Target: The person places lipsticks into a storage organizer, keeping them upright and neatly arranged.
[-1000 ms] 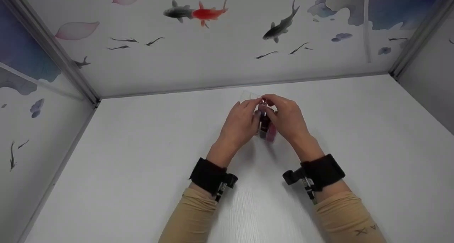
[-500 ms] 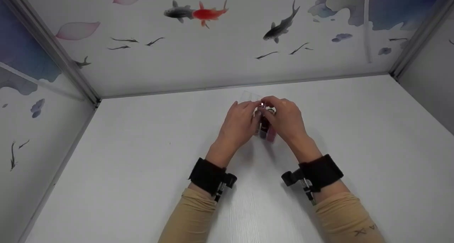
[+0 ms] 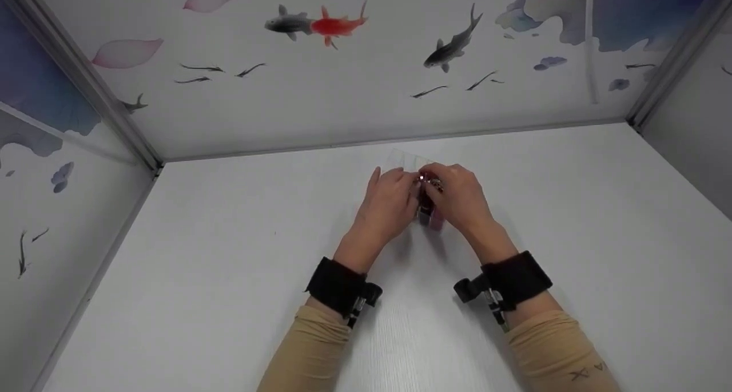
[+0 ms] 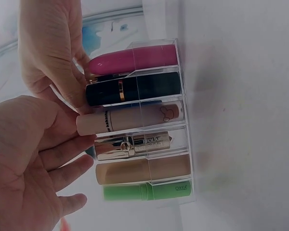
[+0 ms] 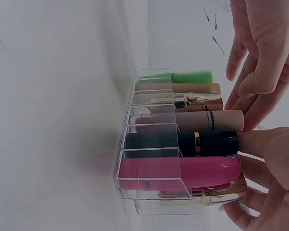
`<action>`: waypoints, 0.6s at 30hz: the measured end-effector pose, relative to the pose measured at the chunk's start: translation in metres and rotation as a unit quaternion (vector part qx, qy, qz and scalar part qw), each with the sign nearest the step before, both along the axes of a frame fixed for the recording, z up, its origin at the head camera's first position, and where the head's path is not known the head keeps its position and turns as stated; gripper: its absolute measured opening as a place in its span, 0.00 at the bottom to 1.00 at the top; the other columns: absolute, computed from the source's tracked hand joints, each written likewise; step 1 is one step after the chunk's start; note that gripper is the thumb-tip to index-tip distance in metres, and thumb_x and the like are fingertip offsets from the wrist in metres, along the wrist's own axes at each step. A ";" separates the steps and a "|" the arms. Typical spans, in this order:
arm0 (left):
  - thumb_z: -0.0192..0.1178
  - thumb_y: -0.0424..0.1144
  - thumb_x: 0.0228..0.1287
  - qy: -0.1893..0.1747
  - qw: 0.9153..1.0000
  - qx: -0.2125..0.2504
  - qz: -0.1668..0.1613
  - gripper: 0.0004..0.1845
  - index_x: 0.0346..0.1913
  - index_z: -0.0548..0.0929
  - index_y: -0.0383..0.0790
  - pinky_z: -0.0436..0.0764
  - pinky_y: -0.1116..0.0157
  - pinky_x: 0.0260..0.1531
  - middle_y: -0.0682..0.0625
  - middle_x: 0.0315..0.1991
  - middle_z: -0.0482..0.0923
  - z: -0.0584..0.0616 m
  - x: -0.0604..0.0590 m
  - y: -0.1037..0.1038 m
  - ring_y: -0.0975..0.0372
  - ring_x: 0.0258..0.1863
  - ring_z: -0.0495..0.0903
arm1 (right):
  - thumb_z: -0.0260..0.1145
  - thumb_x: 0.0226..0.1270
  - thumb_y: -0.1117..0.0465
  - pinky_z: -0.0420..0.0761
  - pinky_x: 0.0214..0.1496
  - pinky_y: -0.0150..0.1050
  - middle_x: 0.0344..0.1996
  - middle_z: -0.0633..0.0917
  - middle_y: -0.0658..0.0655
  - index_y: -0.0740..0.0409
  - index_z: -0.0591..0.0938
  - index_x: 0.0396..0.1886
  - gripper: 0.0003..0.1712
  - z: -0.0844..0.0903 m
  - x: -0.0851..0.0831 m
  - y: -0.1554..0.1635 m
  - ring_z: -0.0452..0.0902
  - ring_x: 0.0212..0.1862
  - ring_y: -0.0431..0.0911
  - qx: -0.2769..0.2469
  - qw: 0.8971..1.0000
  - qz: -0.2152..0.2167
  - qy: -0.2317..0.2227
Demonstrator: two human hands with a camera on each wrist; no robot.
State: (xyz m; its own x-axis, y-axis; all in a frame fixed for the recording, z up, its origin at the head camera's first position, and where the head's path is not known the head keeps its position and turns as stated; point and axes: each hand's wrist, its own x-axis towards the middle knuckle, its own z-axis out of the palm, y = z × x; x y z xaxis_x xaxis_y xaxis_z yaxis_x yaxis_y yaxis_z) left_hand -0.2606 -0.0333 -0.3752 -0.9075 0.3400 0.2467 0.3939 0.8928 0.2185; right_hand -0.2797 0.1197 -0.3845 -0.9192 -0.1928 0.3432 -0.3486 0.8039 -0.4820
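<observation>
The white desk is carrying a clear organizer, standing in the middle between both hands. Its tubes are standing upright in a row, caps pointing up. The wrist views are showing them clearly: pink tube, black tube, beige tube, chrome tube, tan tube, green tube. The head view is hiding most of them. The left hand is touching the caps with relaxed fingers; the right hand is pinching a gold tube.
</observation>
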 end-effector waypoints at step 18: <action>0.52 0.41 0.76 0.016 0.999 -0.027 -0.004 0.21 0.68 0.73 0.45 0.61 0.47 0.76 0.50 0.64 0.77 -0.006 0.000 0.002 0.58 0.71 0.70 | 0.60 0.74 0.64 0.78 0.66 0.52 0.50 0.88 0.62 0.63 0.84 0.56 0.15 -0.001 -0.003 0.004 0.81 0.58 0.58 0.040 0.998 0.054 0.002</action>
